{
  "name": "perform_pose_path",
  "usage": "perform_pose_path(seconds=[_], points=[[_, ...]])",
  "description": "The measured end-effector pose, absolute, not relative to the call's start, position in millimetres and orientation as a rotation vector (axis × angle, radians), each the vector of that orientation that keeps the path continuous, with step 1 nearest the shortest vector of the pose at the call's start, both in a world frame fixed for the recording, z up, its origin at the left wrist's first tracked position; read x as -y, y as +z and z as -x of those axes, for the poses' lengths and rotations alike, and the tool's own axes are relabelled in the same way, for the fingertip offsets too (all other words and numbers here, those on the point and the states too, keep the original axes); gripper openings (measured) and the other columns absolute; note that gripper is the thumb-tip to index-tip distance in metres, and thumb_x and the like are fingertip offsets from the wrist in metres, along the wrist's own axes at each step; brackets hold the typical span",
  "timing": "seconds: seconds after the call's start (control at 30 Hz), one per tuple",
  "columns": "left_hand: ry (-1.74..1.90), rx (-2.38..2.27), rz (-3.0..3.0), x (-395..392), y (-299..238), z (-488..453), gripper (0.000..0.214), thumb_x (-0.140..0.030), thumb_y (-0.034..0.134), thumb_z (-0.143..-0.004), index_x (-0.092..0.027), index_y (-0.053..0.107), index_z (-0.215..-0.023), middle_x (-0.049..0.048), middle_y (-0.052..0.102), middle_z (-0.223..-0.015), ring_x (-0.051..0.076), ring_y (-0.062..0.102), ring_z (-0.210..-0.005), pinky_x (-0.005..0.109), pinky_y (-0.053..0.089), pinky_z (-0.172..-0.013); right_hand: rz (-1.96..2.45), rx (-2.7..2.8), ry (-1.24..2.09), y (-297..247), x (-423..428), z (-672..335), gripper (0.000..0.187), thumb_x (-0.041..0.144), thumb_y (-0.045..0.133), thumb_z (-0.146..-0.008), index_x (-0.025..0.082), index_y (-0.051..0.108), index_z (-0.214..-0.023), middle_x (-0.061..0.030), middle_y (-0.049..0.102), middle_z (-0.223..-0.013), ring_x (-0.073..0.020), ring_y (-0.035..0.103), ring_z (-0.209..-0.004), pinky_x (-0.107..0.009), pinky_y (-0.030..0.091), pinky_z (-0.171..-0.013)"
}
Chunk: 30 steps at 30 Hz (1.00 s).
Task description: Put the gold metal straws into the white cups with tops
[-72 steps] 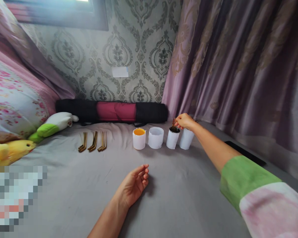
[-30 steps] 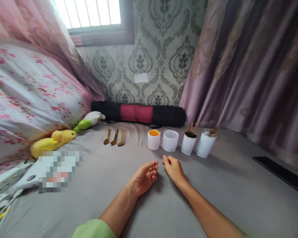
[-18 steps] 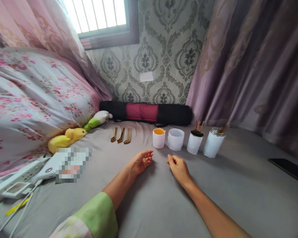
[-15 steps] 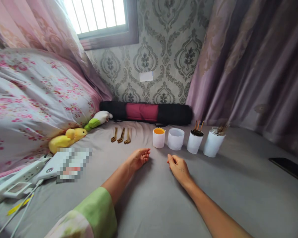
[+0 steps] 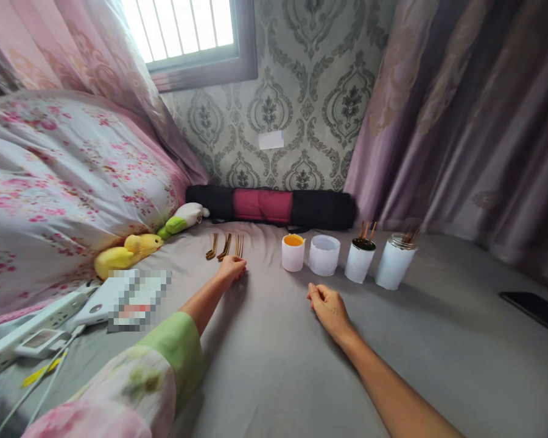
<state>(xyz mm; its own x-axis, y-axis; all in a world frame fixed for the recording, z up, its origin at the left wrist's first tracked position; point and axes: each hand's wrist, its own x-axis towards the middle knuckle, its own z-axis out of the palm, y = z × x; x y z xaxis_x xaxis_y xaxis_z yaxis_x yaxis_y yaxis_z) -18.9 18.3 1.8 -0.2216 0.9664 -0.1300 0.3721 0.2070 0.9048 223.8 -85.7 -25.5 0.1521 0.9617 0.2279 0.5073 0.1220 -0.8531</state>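
My left hand [image 5: 232,268] reaches to the near end of the rightmost group of thin brown bent sticks [image 5: 240,244]. Its fingers are curled down and hide the sticks' lower ends, so whether it grips any is not visible. Two like groups lie to its left: the middle bent sticks [image 5: 225,246] and the leftmost bent sticks [image 5: 212,247]. My right hand [image 5: 329,309] rests closed on the grey sheet, thumb against the curled forefinger, with nothing visible in it. Ahead of it stand a white-wrapped cup with an orange inside [image 5: 293,255] and a wider white cup [image 5: 324,258].
Further right stand a white-wrapped can [image 5: 360,264] and a white-wrapped jar [image 5: 395,266], both holding thin sticks. A dark phone [image 5: 536,310] lies at the right. A power strip [image 5: 31,333], a white device [image 5: 105,301] and plush toys [image 5: 119,255] sit left. A black-and-red roll [image 5: 262,205] lies along the wall.
My left hand has moved left and away from me to the rightmost bent sticks, its fingers turning down and curling. My right hand has stayed in place.
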Motion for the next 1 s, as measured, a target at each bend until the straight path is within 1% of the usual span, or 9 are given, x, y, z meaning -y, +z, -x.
perform_pose_path(seconds=[0.07, 0.17, 0.27, 0.37, 0.53, 0.7, 0.87, 0.93, 1.0], points=[[0.956, -1.829, -1.372, -23, 5, 29, 0.012, -0.021, 0.059, -0.066, -0.012, 0.058, -0.073, 0.0019, 0.056, -0.053, 0.010, 0.048, -0.045, 0.021, 0.033, -0.044, 1.517, 1.490, 0.624, -26, 86, -224, 0.041, 0.048, 0.034, -0.079, 0.017, 0.054, -0.061, 0.0019, 0.047, -0.044, -0.0103, 0.042, -0.040, -0.021, 0.029, -0.043], [0.890, -1.959, -1.539, -29, 11, 41, 0.012, -0.020, 0.060, -0.064, -0.011, 0.062, -0.072, 0.0058, 0.061, -0.061, 0.015, 0.055, -0.059, 0.023, 0.038, -0.054, 1.522, 1.504, 0.604, -27, 85, -225, 0.042, 0.047, 0.034, -0.079, 0.017, 0.056, -0.061, 0.0009, 0.048, -0.046, -0.0105, 0.042, -0.042, -0.021, 0.029, -0.043], [0.829, -2.053, -1.693, -35, 15, 49, 0.012, -0.018, 0.059, -0.063, -0.012, 0.064, -0.073, 0.0097, 0.064, -0.075, 0.019, 0.057, -0.075, 0.025, 0.039, -0.066, 1.525, 1.514, 0.595, -27, 84, -226, 0.042, 0.047, 0.034, -0.079, 0.017, 0.057, -0.062, 0.0007, 0.049, -0.046, -0.0108, 0.043, -0.043, -0.021, 0.029, -0.044], [0.761, -2.100, -1.812, -40, 15, 52, 0.014, -0.017, 0.058, -0.064, -0.014, 0.066, -0.075, 0.0107, 0.064, -0.084, 0.021, 0.056, -0.082, 0.026, 0.038, -0.072, 1.525, 1.511, 0.590, -28, 84, -226, 0.042, 0.048, 0.034, -0.079, 0.017, 0.057, -0.062, 0.0007, 0.049, -0.046, -0.0110, 0.043, -0.043, -0.021, 0.029, -0.045], [0.623, -2.149, -1.910, -46, 15, 49, 0.019, -0.017, 0.054, -0.065, -0.016, 0.066, -0.080, 0.0095, 0.064, -0.089, 0.020, 0.056, -0.085, 0.024, 0.038, -0.071, 1.511, 1.512, 0.602, -28, 85, -226, 0.043, 0.048, 0.034, -0.079, 0.016, 0.057, -0.062, 0.0006, 0.049, -0.046, -0.0105, 0.042, -0.043, -0.021, 0.028, -0.044], [0.518, -2.194, -1.934, -50, 16, 46, 0.023, -0.017, 0.053, -0.064, -0.018, 0.066, -0.084, 0.0081, 0.064, -0.087, 0.018, 0.056, -0.083, 0.023, 0.039, -0.069, 1.521, 1.498, 0.623, -28, 84, -225, 0.045, 0.049, 0.034, -0.079, 0.015, 0.057, -0.062, 0.0011, 0.047, -0.045, -0.0096, 0.040, -0.042, -0.020, 0.027, -0.043], [0.470, -2.213, -1.965, -53, 14, 44, 0.023, -0.020, 0.052, -0.065, -0.019, 0.066, -0.083, 0.0087, 0.064, -0.088, 0.020, 0.057, -0.084, 0.024, 0.040, -0.070, 1.515, 1.491, 0.607, -30, 83, -224, 0.044, 0.048, 0.034, -0.079, 0.015, 0.057, -0.061, 0.0007, 0.048, -0.046, -0.0094, 0.040, -0.042, -0.020, 0.027, -0.044], [0.447, -2.208, -1.976, -54, 13, 43, 0.022, -0.022, 0.051, -0.066, -0.019, 0.066, -0.082, 0.0089, 0.064, -0.084, 0.020, 0.058, -0.081, 0.025, 0.040, -0.069, 1.518, 1.493, 0.588, -31, 83, -224, 0.043, 0.047, 0.034, -0.080, 0.015, 0.057, -0.061, 0.0005, 0.049, -0.047, -0.0093, 0.041, -0.044, -0.020, 0.027, -0.044], [0.425, -2.209, -1.986, -55, 11, 43, 0.021, -0.024, 0.051, -0.066, -0.018, 0.066, -0.081, 0.0098, 0.064, -0.082, 0.021, 0.058, -0.081, 0.026, 0.040, -0.068, 1.527, 1.497, 0.578, -32, 83, -224, 0.043, 0.045, 0.033, -0.081, 0.015, 0.058, -0.061, 0.0004, 0.050, -0.048, -0.0090, 0.042, -0.044, -0.020, 0.027, -0.045]])
